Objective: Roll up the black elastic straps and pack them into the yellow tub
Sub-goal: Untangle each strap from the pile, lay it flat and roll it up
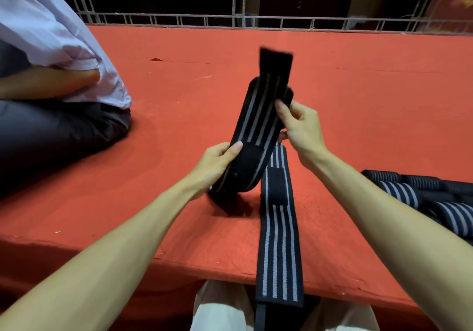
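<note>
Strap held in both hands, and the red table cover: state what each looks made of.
The strap is likely woven elastic fabric, matte black with grey stripes; it bends softly between the left hand and right hand. The red cover seems a felt-like cloth, matte, and it drapes over the front edge.

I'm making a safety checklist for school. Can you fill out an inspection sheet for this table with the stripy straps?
Surface: red cloth covers the table, with small creases.
Job's things: held strap raised and bent; flat strap lies on the cloth and hangs over the front edge; rolled straps piled at the right; yellow tub not in view.
Clutter: nothing seen.
Hands: left hand grips the held strap's lower part; right hand pinches its upper part.
Cables: nothing seen.
Surroundings: seated person at the left; metal railing behind the table, dark beyond it.
</note>
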Demonstrator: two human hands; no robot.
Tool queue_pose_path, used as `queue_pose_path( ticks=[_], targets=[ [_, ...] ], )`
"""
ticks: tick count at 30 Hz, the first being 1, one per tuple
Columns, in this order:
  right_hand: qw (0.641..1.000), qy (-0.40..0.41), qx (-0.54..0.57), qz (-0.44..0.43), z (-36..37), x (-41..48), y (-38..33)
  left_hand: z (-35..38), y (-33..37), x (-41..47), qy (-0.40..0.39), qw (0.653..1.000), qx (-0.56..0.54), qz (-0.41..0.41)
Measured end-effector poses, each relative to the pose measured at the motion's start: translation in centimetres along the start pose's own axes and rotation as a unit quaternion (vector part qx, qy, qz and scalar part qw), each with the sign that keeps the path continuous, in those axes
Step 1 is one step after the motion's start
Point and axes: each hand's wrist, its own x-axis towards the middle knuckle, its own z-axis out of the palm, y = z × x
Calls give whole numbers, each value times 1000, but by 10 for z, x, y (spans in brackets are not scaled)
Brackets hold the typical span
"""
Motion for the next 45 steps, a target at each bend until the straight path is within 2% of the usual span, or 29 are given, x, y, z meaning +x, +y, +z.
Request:
queue_pose_path(
  ticks=[3,6,8,11,14,17,21,27,32,36,38,42,45],
  targets=[
    [993,47,101,38,-2,1,-15,0,1,-11,-67,996,59,21],
    [969,116,197,95,-8,0,-28,1,-10,-17,-118,980,151,46],
    [948,143,257,121,-16,-3,-38,4,-6,-21,-99,976,182,71],
    [918,180,325,140,-34,-3,-52,7,23,-22,-8,967,224,124],
    [896,206,358,164,-57,0,-65,17,60,-24,-2,959,225,171],
    [898,206,342,184,-78,3,-69,36,84,-27,-47,970,172,163],
    [917,182,290,206,-106,8,-58,79,96,-40,-104,989,20,103],
    [947,79,160,266,-139,4,-14,138,61,-44,-162,980,-111,-15],
    [949,40,114,293,-143,4,34,166,17,-37,-151,977,-114,-102],
    [936,42,90,337,-136,24,91,173,-10,-20,-207,963,-95,-144],
    [934,29,65,350,-129,35,116,172,-21,-9,-209,959,-104,-161],
    [934,0,36,356,-110,55,160,171,-45,16,-209,957,-75,-188],
    [943,30,18,331,-100,68,185,172,-55,31,-192,959,-40,-205]
  ],
)
